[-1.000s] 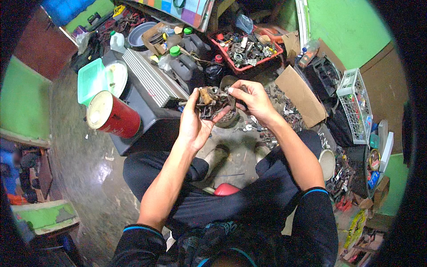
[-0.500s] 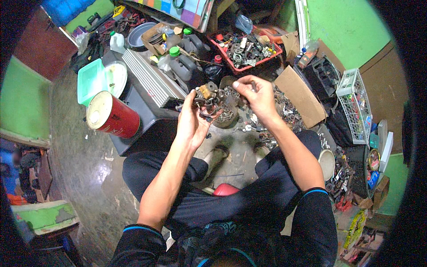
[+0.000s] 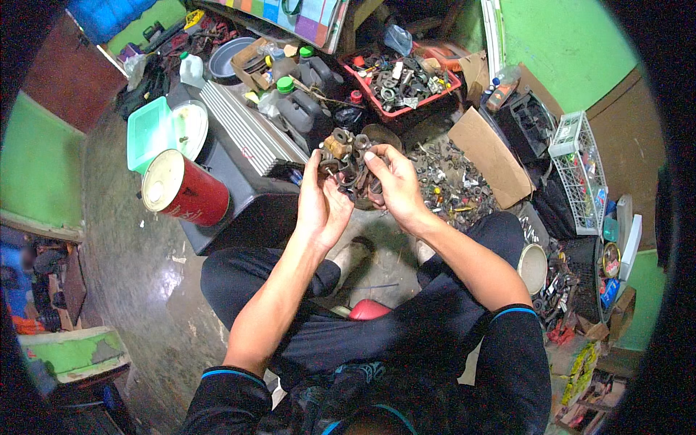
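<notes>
Both my hands are raised in front of me, holding a rusty metal mechanical part [image 3: 349, 161] made of several rings and lobes. My left hand [image 3: 320, 201] cups it from the left with the palm facing me. From the right, my right hand [image 3: 395, 183] grips it, fingers curled over its top. I am seated low, my dark-trousered legs spread below the hands. The part's underside is hidden by my fingers.
A red tin can [image 3: 183, 190] lies on a black ribbed box [image 3: 243, 170] at the left. Dark jugs with green caps [image 3: 301, 109] stand behind. A red tray of metal parts [image 3: 402, 80], a cardboard piece [image 3: 489, 156], loose hardware on the floor [image 3: 449, 181] and a white wire basket [image 3: 580, 170] are on the right.
Both hands have shifted slightly on the rusty part, the right fingers moving over its top. It stays held in the same place.
</notes>
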A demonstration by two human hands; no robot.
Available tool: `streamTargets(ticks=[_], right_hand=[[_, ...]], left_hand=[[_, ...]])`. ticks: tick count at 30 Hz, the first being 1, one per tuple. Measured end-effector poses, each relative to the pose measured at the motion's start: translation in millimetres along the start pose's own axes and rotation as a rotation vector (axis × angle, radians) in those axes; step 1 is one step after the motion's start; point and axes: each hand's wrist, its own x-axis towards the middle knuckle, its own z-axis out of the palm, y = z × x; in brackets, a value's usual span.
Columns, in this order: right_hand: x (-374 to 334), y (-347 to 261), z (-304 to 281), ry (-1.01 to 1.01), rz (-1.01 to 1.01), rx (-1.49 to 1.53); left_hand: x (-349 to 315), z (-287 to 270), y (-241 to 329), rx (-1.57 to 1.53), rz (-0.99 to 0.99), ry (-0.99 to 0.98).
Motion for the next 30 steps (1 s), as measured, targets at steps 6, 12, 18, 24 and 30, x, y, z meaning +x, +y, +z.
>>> streamTargets(ticks=[6,12,18,24,30], right_hand=[[-9,6,9,-0.033,0.078,0.121],[-7,9,6,-0.113,0.066,0.113],[-7,12,6,-0.143,0.088,0.203],[-5,13,6,-0.145,0.095,0.213],[-5,14,5,-0.117,0.075,0.152]], left_hand=[[-1,-1,-4,0.078,0.064,0.036],[3,-10,-3,0.084,0.065,-0.004],[4,-12,-1,0.024,0.033,-0.010],[3,-6,1,-0.004,0.040,-0.002],[-2,-3,1,0.000,0.017,0.055]])
